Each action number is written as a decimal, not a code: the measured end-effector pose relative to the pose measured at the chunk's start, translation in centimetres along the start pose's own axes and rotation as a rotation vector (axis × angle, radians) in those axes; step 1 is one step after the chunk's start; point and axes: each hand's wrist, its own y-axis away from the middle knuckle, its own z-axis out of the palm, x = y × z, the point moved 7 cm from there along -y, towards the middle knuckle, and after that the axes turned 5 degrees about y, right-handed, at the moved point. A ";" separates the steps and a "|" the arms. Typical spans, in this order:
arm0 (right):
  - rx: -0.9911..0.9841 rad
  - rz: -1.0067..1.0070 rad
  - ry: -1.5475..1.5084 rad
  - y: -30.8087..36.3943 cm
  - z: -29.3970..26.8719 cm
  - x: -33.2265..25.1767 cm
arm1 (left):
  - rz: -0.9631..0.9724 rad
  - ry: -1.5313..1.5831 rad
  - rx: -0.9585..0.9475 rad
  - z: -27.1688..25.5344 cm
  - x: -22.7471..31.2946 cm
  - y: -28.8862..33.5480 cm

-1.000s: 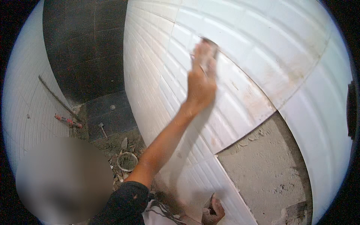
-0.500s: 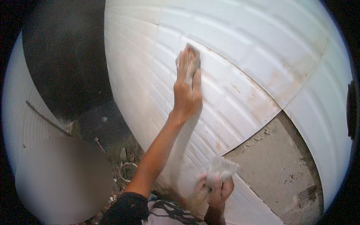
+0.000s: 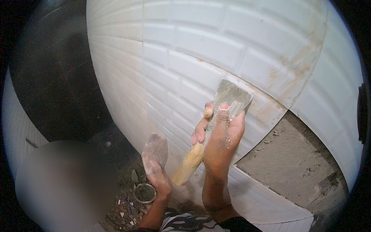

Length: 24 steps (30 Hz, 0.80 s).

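Note:
My right hand (image 3: 224,135) is closed around a scraper (image 3: 233,95), thumb pressed on its dusty, wide metal blade. The scraper's yellowish wooden handle (image 3: 188,166) points down toward me, and its blade lies before the white brick-patterned wall tiles (image 3: 193,58); I cannot tell whether it touches them. Lower left, my left hand (image 3: 159,178) grips a flat, dusty greyish-pink pad (image 3: 155,149), possibly a sponge or folded cloth. That pad is apart from the scraper, near the lower part of the tiled wall.
Right of the scraper, a gap in the tiling shows rough grey mortar (image 3: 293,162). Brown smears mark the tiles around a joint. A small round bowl (image 3: 145,192) of grey material, a trowel (image 3: 134,176) and rubble lie on the floor at lower left, by a dark wall (image 3: 54,77).
My left hand has come down off the tiles with the pad, to the lower left. My right hand has risen with the scraper toward the middle of the wall.

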 end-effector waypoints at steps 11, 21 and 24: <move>-0.065 0.085 -0.188 -0.2 1.2 -0.8 | 0.096 -0.177 0.058 3.4 5.3 -0.7; -0.068 0.125 -0.133 0.1 0.4 -0.5 | 0.238 -0.083 -0.006 6.8 7.2 -1.4; -0.094 0.090 -0.096 -0.1 0.0 -0.9 | 0.322 -0.150 -0.227 7.6 8.4 -1.7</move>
